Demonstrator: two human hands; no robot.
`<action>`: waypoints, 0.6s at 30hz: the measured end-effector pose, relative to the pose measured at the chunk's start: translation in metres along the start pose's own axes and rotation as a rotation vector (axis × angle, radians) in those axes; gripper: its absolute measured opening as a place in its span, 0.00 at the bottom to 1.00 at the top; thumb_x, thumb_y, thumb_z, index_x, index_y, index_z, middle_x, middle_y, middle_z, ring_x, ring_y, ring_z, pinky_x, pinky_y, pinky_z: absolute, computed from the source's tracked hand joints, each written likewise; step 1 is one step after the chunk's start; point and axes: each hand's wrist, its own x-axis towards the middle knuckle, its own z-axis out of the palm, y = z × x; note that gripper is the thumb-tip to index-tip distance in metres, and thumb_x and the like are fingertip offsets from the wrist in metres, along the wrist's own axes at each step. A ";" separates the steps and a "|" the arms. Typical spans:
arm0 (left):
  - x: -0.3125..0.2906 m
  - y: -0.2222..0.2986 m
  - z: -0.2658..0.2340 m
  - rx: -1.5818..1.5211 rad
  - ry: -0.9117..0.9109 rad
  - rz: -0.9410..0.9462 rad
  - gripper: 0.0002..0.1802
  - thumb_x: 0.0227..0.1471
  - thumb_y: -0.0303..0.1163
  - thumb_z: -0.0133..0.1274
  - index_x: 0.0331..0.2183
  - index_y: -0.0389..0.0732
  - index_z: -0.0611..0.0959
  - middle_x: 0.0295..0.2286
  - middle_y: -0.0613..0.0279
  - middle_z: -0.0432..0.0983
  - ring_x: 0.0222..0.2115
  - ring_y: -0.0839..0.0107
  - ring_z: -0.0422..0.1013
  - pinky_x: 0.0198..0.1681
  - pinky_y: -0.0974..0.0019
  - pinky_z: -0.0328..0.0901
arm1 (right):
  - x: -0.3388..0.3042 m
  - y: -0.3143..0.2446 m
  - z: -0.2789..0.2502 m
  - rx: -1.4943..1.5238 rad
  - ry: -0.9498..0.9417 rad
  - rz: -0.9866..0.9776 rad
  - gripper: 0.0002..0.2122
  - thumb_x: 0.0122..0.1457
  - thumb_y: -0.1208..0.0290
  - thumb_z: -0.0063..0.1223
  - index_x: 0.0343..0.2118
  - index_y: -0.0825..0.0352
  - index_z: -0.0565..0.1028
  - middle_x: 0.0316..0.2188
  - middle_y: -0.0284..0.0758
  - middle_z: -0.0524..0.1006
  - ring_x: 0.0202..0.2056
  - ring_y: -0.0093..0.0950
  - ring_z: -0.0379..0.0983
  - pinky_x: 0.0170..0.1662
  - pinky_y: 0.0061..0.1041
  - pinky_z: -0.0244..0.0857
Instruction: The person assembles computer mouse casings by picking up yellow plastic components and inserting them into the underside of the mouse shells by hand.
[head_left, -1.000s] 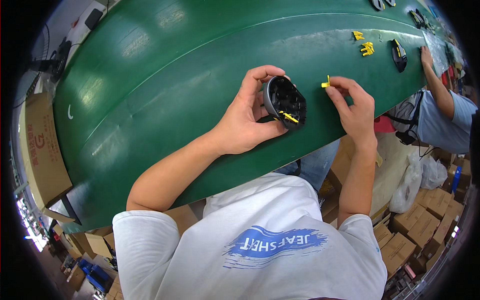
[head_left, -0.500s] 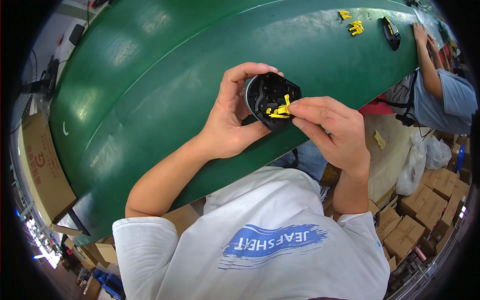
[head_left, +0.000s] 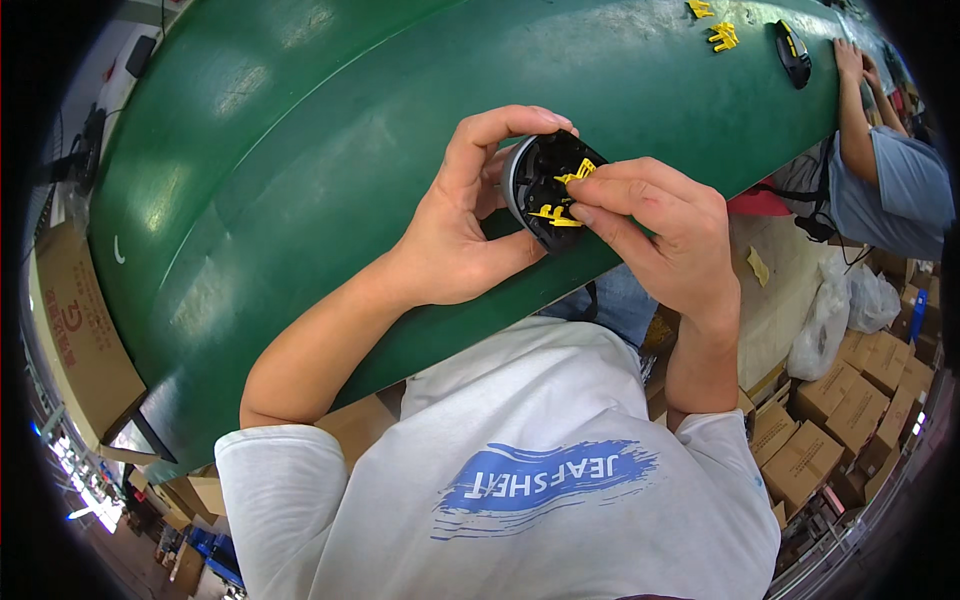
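Observation:
My left hand (head_left: 465, 225) is wrapped round the edge of a rounded black plastic shell (head_left: 532, 160), its hollow inner side facing up. A yellow plastic piece (head_left: 553, 215) lies inside the shell near its lower end. My right hand (head_left: 655, 230) pinches a second small yellow clip (head_left: 582, 170) between thumb and forefinger, just over the shell's inside. The fingertips cover part of the clip and the shell's right edge, so whether the clip touches the shell cannot be made out.
The green table (head_left: 330, 160) stretches away to the left and back. Loose yellow clips (head_left: 723, 37) and another black shell with yellow parts (head_left: 792, 55) lie at its far right. Another person's hands (head_left: 850, 62) rest there. A carton (head_left: 85, 325) stands left; several boxes (head_left: 805, 465) lie low right.
The clip in my right fingers has moved up, away from the yellow piece lying in the shell, and turned. The shell has tilted a little in my left hand.

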 end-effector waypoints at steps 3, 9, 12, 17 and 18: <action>0.000 0.000 0.001 -0.014 0.011 -0.013 0.51 0.46 0.10 0.67 0.66 0.47 0.63 0.64 0.51 0.64 0.68 0.53 0.66 0.68 0.53 0.68 | -0.001 0.002 0.000 0.015 0.013 -0.016 0.10 0.55 0.80 0.72 0.40 0.67 0.86 0.34 0.38 0.86 0.32 0.30 0.84 0.34 0.26 0.77; 0.002 0.001 0.001 0.003 0.017 -0.015 0.54 0.44 0.11 0.68 0.67 0.47 0.62 0.64 0.50 0.65 0.66 0.53 0.67 0.68 0.53 0.68 | -0.001 0.002 -0.002 0.039 0.070 -0.037 0.10 0.54 0.81 0.73 0.40 0.67 0.86 0.34 0.38 0.86 0.32 0.29 0.84 0.33 0.25 0.77; 0.004 0.001 0.001 -0.066 0.048 -0.021 0.55 0.43 0.11 0.68 0.68 0.47 0.61 0.64 0.50 0.65 0.66 0.53 0.67 0.68 0.52 0.68 | 0.001 0.002 -0.002 0.043 0.060 -0.039 0.10 0.54 0.81 0.73 0.39 0.67 0.87 0.34 0.38 0.86 0.32 0.29 0.84 0.33 0.25 0.77; 0.003 0.000 -0.002 0.000 -0.025 -0.026 0.54 0.44 0.11 0.68 0.68 0.47 0.62 0.64 0.50 0.65 0.66 0.54 0.67 0.68 0.53 0.68 | 0.003 0.002 -0.004 0.038 -0.037 -0.033 0.10 0.54 0.80 0.72 0.39 0.65 0.87 0.35 0.36 0.86 0.32 0.30 0.84 0.33 0.26 0.78; 0.002 0.000 -0.001 -0.001 -0.024 -0.027 0.54 0.44 0.11 0.68 0.68 0.47 0.62 0.64 0.50 0.65 0.66 0.54 0.67 0.68 0.53 0.68 | 0.002 0.001 -0.004 0.040 -0.042 -0.039 0.09 0.54 0.80 0.72 0.39 0.65 0.87 0.35 0.35 0.86 0.32 0.31 0.84 0.34 0.26 0.78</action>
